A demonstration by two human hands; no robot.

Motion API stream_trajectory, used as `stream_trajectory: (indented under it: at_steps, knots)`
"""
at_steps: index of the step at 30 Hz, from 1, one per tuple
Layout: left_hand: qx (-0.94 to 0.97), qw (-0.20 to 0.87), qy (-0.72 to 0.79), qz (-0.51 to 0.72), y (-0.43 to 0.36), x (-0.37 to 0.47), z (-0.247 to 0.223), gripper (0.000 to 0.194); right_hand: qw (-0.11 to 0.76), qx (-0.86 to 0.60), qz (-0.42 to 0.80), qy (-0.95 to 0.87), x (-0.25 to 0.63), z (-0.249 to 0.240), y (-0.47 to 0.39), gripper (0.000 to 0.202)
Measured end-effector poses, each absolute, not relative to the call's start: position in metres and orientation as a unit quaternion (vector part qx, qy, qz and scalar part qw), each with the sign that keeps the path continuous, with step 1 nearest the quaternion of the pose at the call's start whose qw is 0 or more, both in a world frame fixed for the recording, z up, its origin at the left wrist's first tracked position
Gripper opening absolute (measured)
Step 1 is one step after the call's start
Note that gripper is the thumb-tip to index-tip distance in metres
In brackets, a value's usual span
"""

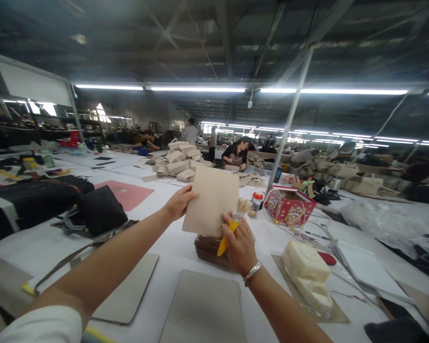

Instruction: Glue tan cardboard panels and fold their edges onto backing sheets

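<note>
A beige sheet is raised above the white table, tilted toward me. My left hand pinches its left edge between thumb and fingers. A brush with a yellow handle and pale bristles is gripped in my right hand, whose fingertips also touch the sheet's lower right part. Directly below the sheet sits a stack of brown pieces, partly hidden by the sheet and my right hand. Nearer to me, a grey board lies flat, and another grey board lies under my left forearm.
A cream container stands on a board at right, near a red patterned box and a red-lidded jar. Black bags lie left. Folded beige bundles and a person are beyond, near a metal pole.
</note>
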State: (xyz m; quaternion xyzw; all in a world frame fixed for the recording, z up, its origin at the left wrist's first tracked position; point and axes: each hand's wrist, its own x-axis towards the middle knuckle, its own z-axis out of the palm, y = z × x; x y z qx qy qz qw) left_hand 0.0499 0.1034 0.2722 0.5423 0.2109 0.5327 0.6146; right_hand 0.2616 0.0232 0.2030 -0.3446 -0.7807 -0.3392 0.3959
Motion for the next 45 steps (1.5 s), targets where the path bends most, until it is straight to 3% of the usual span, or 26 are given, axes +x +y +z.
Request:
stream_trajectory:
  at_steps: [5, 9, 12, 16, 20, 32, 35, 41, 45]
  knots:
    - [0.543, 0.617, 0.163, 0.546, 0.098, 0.053, 0.267, 0.045, 0.482, -0.296, -0.289, -0.772, 0.265, 0.211, 0.019, 0.031]
    - [0.536, 0.528, 0.212, 0.623, 0.106, 0.053, 0.253, 0.05, 0.595, -0.392, -0.138, -0.688, 0.26, 0.22, 0.005, 0.021]
    - [0.546, 0.504, 0.214, 0.634, 0.111, 0.054, 0.239, 0.056, 0.634, -0.455, 0.003, -0.625, 0.257, 0.229, -0.007, 0.014]
    - [0.529, 0.527, 0.243, 0.62, 0.109, 0.055, 0.22, 0.049, 0.625, -0.455, 0.163, -0.613, 0.263, 0.239, -0.018, 0.021]
    - [0.491, 0.59, 0.242, 0.594, 0.099, 0.06, 0.203, 0.047, 0.615, -0.453, 0.185, -0.619, 0.278, 0.247, -0.018, 0.023]
    - [0.45, 0.686, 0.251, 0.513, 0.069, 0.061, 0.17, 0.044, 0.579, -0.406, 0.435, -0.557, 0.295, 0.267, -0.005, 0.029]
    - [0.438, 0.7, 0.251, 0.506, 0.065, 0.06, 0.165, 0.042, 0.576, -0.436, 0.397, -0.566, 0.297, 0.264, 0.0, 0.026]
    - [0.427, 0.696, 0.298, 0.493, 0.058, 0.068, 0.162, 0.043, 0.562, -0.546, 0.005, -0.621, 0.302, 0.269, 0.015, 0.019]
    - [0.445, 0.666, 0.35, 0.486, 0.065, 0.069, 0.164, 0.039, 0.598, -0.574, -0.115, -0.547, 0.332, 0.277, 0.04, 0.02]
